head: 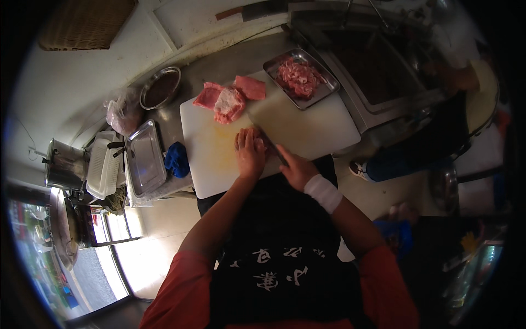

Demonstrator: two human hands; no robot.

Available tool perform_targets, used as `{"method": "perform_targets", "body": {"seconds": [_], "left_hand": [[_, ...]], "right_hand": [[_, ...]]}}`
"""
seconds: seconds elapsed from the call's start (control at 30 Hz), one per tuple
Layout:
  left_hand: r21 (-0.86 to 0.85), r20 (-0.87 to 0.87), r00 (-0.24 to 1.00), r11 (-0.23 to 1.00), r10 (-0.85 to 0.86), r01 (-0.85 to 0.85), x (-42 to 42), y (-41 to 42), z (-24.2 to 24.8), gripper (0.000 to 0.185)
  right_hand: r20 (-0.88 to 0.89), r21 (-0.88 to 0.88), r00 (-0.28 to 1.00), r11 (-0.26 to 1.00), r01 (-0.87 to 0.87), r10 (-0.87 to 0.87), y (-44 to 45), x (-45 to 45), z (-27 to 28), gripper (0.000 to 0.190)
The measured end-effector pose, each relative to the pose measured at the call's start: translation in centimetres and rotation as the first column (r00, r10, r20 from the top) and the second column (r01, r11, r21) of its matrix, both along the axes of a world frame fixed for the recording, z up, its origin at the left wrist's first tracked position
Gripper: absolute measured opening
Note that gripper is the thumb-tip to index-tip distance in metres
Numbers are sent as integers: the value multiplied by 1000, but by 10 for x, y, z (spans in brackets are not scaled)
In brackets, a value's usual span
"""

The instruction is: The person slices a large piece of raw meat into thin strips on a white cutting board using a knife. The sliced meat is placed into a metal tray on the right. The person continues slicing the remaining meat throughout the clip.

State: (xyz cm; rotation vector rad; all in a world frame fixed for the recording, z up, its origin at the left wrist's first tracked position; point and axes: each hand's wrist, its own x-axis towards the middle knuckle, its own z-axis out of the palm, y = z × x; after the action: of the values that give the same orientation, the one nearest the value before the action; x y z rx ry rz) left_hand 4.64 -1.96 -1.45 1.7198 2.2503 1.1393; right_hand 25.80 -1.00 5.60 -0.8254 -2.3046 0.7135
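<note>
A piece of raw meat point(259, 144) lies near the front edge of a white cutting board point(213, 160). My left hand point(250, 153) presses down on it, fingers bent over its top and hiding much of it. In my right hand point(297, 166) is the handle of a knife point(269, 142), its blade against the meat's right side. A white wrap covers my right wrist. Larger slabs of raw meat point(229, 100) rest at the back of the board. Sliced raw meat point(299, 77) is heaped in a metal tray point(302, 103) at the board's far right corner.
Left of the board are a blue cloth point(177, 159), an empty metal tray point(144, 158), a metal bowl point(177, 84), a plastic bag point(122, 115) and a white plastic basket point(100, 164). A metal sink point(386, 107) stands at right, with another person point(427, 135) beside it.
</note>
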Motion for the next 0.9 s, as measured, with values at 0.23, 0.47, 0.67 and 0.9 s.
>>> {"method": "perform_targets", "body": {"seconds": [0.23,0.47,0.67,0.9], "left_hand": [[26,-134,990,999,38,-35,20,-4,16,71],[162,16,996,983,89,-90,13,0,19,61],[250,336,939,954,76,-166,26,17,43,42],[553,148,983,833,-108,8,54,121,149,35]], "right_hand": [[55,-786,988,604,133,-146,-9,39,9,80],[-75,-755,997,655,-34,-35,-41,-23,-41,79],[-182,-512,983,854,-91,-4,-29,-18,-5,79],[-174,-559,977,829,3,-121,6,43,95,78]]}}
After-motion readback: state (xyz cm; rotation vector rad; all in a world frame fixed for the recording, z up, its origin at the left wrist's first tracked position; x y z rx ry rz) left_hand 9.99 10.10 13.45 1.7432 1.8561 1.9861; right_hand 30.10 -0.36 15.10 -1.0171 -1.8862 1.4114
